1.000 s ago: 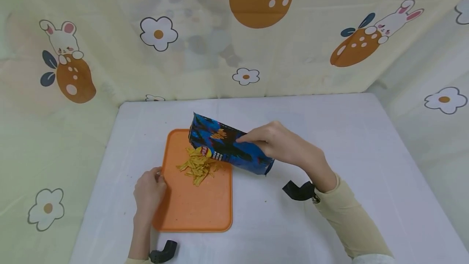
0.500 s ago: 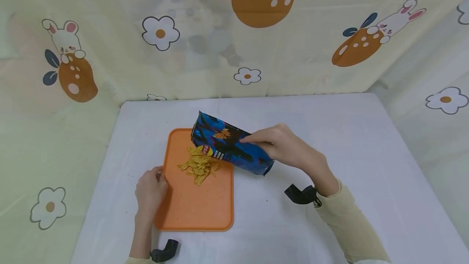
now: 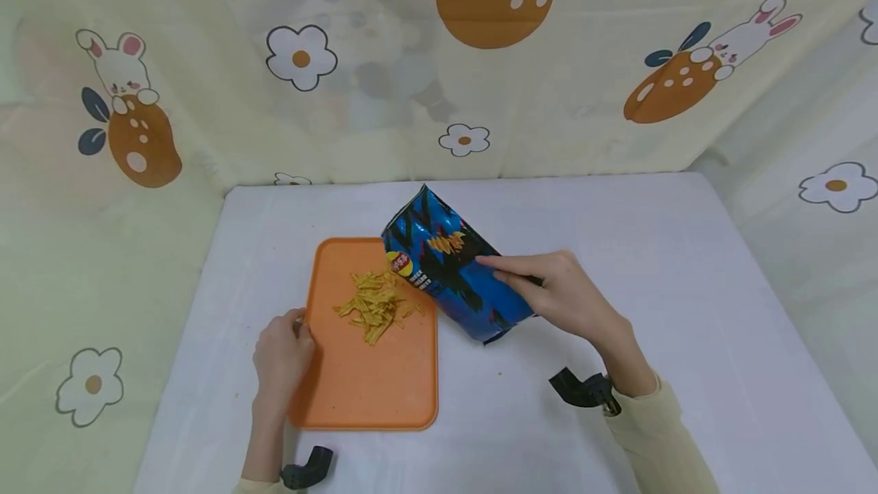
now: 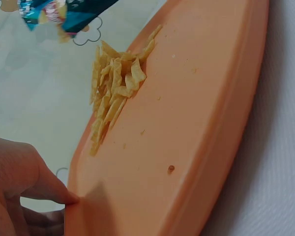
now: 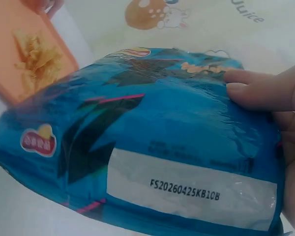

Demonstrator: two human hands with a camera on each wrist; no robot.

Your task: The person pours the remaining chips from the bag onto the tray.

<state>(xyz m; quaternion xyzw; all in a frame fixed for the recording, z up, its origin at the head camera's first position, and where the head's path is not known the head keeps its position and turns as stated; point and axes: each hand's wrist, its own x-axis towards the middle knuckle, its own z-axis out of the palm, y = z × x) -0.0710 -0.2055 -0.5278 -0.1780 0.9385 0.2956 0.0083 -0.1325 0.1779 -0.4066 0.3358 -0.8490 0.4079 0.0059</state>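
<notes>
A blue chip bag (image 3: 453,280) slants over the right side of an orange tray (image 3: 363,399), and my right hand (image 3: 565,292) grips it along its right side. The right wrist view shows the thumb on the face of the bag (image 5: 187,123). Yellow stick-shaped chips (image 3: 373,307) lie in a heap on the upper part of the tray. At the tray's left edge, my left hand (image 3: 283,353) pinches the rim; in the left wrist view the thumb of that hand (image 4: 24,182) presses on it.
A white table (image 3: 617,250) bears the tray. Patterned cloth (image 3: 384,97) hangs behind the table and at its sides. Dark wrist mounts (image 3: 583,389) sit on both wrists. Small crumbs dot the tray and the table.
My right hand has drawn the bag to the right and turned it, so its upper left end now sits farther from the chip heap. The left hand stays at the tray's rim.
</notes>
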